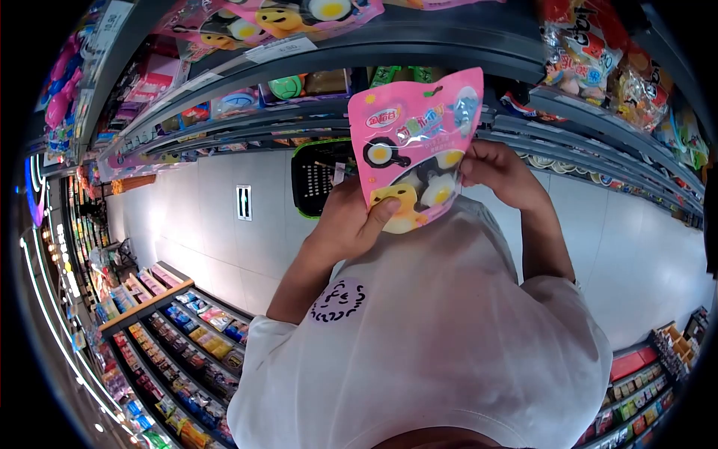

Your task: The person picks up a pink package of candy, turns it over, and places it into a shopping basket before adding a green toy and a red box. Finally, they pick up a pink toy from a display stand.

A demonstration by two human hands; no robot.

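A pink snack pouch [419, 142] with fried-egg pictures and a yellow cartoon character is held up in front of my chest, slightly tilted. My left hand [350, 221] grips its lower left corner, the thumb lying across the front and the other fingers hidden behind. At the pouch's right edge, my right hand [492, 170] pinches it with curled fingers. Through a see-through part of the pouch, pale egg-like pieces show near the bottom.
Ahead, a dark shelf [464, 46] carries similar pink packs [292, 19] and price labels. A black basket [310, 179] with a green rim stands on the floor behind the pouch. More snack shelves [187, 337] line the lower left.
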